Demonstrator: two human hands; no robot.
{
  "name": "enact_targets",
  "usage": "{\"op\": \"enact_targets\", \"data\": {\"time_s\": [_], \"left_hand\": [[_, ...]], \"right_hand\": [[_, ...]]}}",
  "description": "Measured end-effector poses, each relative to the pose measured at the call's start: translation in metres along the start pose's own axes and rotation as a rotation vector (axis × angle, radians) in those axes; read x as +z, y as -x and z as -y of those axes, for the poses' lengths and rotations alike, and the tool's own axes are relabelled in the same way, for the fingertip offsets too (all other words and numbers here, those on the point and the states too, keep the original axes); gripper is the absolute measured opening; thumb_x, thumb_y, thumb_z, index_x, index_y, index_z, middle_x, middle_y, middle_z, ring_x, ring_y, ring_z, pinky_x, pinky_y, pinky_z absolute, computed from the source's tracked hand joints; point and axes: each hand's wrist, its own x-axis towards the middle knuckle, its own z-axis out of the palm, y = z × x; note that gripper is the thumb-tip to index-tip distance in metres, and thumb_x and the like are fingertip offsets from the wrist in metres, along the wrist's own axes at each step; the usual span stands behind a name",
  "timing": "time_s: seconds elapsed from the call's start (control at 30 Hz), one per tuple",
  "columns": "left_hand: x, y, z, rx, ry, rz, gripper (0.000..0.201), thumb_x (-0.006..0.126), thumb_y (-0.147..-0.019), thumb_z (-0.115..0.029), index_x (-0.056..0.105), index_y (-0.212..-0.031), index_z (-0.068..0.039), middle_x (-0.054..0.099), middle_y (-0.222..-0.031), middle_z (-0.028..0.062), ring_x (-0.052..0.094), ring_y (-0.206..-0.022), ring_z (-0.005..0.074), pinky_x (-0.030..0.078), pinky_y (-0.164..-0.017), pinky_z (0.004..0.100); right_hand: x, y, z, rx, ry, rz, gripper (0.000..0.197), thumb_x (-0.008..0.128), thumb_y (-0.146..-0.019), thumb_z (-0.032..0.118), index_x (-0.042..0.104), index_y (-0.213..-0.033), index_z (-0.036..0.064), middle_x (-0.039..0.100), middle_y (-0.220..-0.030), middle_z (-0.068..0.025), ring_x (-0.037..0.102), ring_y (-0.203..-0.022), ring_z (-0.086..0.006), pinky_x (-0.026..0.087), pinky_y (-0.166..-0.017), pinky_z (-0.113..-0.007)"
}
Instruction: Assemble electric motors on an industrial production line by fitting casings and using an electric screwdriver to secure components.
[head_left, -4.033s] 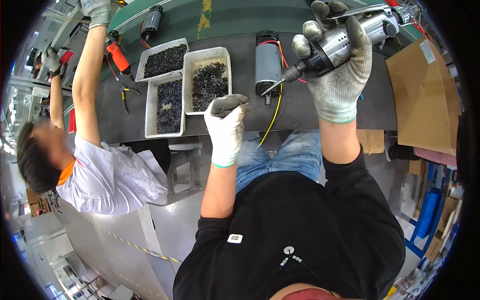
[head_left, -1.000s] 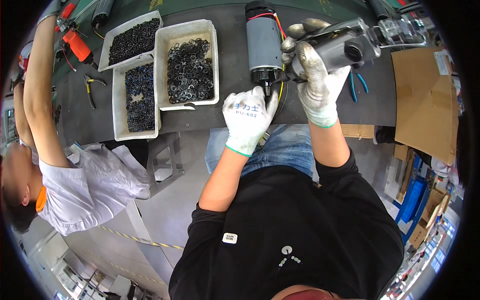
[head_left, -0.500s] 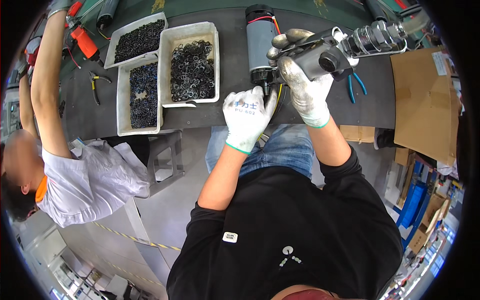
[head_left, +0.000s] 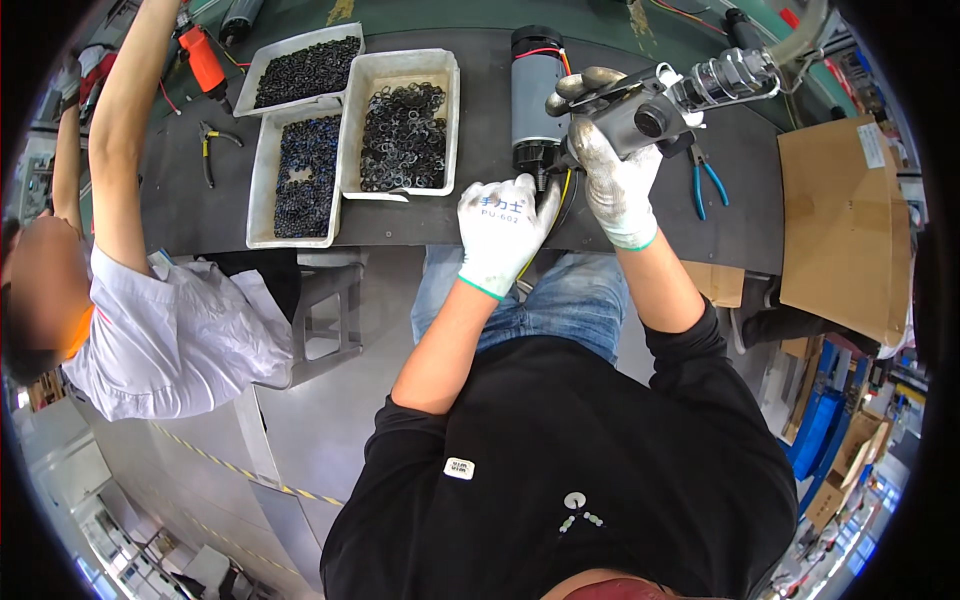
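Observation:
A grey cylindrical motor (head_left: 537,100) with a black end cap lies on the dark bench, its shaft end toward me. My left hand (head_left: 500,222), in a white glove, has its fingers closed at the motor's shaft (head_left: 541,181). Whatever small part may be between those fingers is hidden. Gloved too, my right hand (head_left: 612,178) is wrapped round a grey air tool (head_left: 638,126) with metal hose fittings (head_left: 725,80) at its back. The tool's front end is beside the motor's black end, and I cannot tell whether they touch. Red and yellow wires (head_left: 566,190) run along the motor.
To the left, pale bins (head_left: 452,120) hold many small black rings and clips. Yellow-handled pliers (head_left: 207,160) lie beyond them; blue-handled pliers (head_left: 709,190) lie right of my right hand. A cardboard box (head_left: 835,220) stands at the right. A co-worker (head_left: 180,330) reaches over the bench at left.
My view has shifted slightly, so the bench things sit a little differently. Both hands keep their places at the motor and tool. The co-worker's arm has moved a little.

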Motion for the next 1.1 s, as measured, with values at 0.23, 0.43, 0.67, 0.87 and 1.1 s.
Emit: {"op": "enact_targets", "data": {"time_s": [0.23,0.43,0.67,0.87,1.1], "left_hand": [[-0.001,0.004,0.002,0.024,0.012,-0.043,0.033,0.075,-0.09,-0.038,0.058,-0.074,-0.014,0.058,-0.057,0.0046,0.061,-0.054,0.0267,0.05,-0.063,0.0416],[-0.001,0.004,0.003,0.044,0.018,-0.07,0.033,0.075,-0.091,-0.037,0.057,-0.075,-0.014,0.057,-0.057,0.0046,0.061,-0.054,0.0268,0.05,-0.063,0.0419],[-0.003,0.002,0.001,0.018,-0.008,-0.03,0.034,0.074,-0.091,-0.039,0.059,-0.073,-0.014,0.058,-0.058,0.005,0.062,-0.055,0.0272,0.05,-0.066,0.0422],[-0.007,0.002,-0.002,-0.019,-0.052,-0.046,0.035,0.072,-0.092,-0.04,0.06,-0.072,-0.014,0.058,-0.058,0.0053,0.063,-0.056,0.0276,0.051,-0.069,0.0427],[-0.068,-0.003,-0.006,-0.033,-0.155,0.237,0.029,0.072,-0.092,-0.037,0.066,-0.079,-0.012,0.066,-0.069,0.0089,0.068,-0.065,0.0273,0.053,-0.065,0.0426]], "right_hand": [[0.001,-0.019,0.031,0.039,-0.123,0.207,0.042,0.078,-0.087,0.005,0.059,-0.124,-0.0002,0.07,-0.112,-0.019,0.071,-0.099,-0.0283,0.06,-0.085,-0.04],[0.008,-0.015,0.028,0.119,-0.004,0.134,0.025,0.071,-0.089,-0.003,0.06,-0.111,0.0019,0.068,-0.098,-0.0148,0.069,-0.089,-0.0258,0.06,-0.078,-0.04],[0.001,-0.018,0.028,0.196,0.036,0.071,0.018,0.066,-0.092,-0.007,0.06,-0.106,0.0026,0.066,-0.093,-0.0124,0.067,-0.081,-0.0221,0.059,-0.073,-0.038],[0.011,-0.01,0.037,0.081,0.015,0.058,0.016,0.066,-0.095,-0.003,0.06,-0.108,0.0033,0.066,-0.092,-0.0132,0.067,-0.082,-0.023,0.058,-0.073,-0.038],[0.007,-0.009,0.081,-0.208,-0.121,-0.11,0.019,0.067,-0.098,0.006,0.06,-0.116,0.0044,0.067,-0.097,-0.0136,0.068,-0.085,-0.0259,0.058,-0.077,-0.04]]}}
